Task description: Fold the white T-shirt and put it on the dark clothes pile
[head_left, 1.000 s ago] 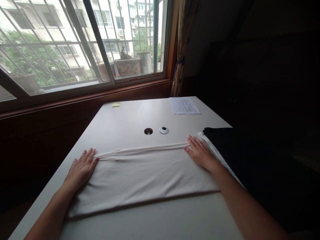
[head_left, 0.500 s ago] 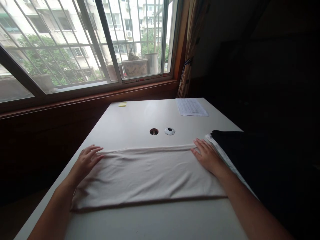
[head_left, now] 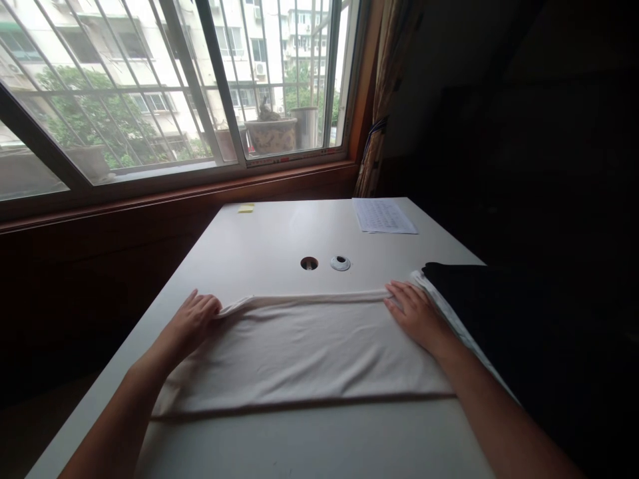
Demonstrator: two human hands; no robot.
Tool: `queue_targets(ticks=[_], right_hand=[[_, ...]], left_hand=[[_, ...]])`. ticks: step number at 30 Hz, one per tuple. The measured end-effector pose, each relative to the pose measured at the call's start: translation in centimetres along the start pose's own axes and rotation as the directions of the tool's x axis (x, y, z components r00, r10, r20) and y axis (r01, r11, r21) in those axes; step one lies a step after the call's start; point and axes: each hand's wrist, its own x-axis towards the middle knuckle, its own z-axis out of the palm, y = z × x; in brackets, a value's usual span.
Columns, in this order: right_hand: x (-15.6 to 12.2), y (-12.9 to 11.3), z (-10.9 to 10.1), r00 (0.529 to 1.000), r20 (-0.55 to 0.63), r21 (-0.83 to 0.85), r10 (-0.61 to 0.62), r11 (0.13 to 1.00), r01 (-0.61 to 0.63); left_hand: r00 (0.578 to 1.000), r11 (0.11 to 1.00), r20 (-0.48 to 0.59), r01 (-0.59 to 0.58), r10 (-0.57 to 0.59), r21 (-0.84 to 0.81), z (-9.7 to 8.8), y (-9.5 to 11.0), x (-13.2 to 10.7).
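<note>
A pale folded cloth (head_left: 299, 352), apparently a garment, lies across the white table in a wide strip with a few wrinkles. My left hand (head_left: 194, 319) is closed on its far left corner, fingers and thumb pinching the edge, which is bunched and slightly raised there. My right hand (head_left: 412, 313) rests on the far right end of the cloth, fingers over the edge and thumb apart from them. Just right of that hand is a pile of dark fabric (head_left: 459, 293) with a whitish fabric edge (head_left: 439, 306) beneath it.
On the white table (head_left: 279, 233) are printed sheets (head_left: 384, 216), a yellow sticky note (head_left: 246, 208), a round cable hole (head_left: 309, 264) and its white cover (head_left: 340, 263). Beyond the table is a barred window (head_left: 164, 86) with a curtain (head_left: 374, 133) beside it.
My left hand has moved slightly right and closed on the cloth's far left corner, pulling that edge inward and up a little. The right hand stays nearly in place, its fingers slightly more bent.
</note>
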Motion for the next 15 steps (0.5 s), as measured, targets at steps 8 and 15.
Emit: queue_targets(ticks=[8, 15], right_hand=[[0.1, -0.1, -0.3, 1.000, 0.011, 0.005, -0.004, 1.000, 0.004], [0.1, -0.3, -0.5, 1.000, 0.024, -0.004, 0.007, 1.000, -0.006]], left_hand=[[0.992, 0.987, -0.064, -0.096, 0.105, 0.125, -0.9, 3.2, -2.4], [0.994, 0.985, -0.104, 0.051, -0.034, 0.162, -0.6, 2.2, -2.2]])
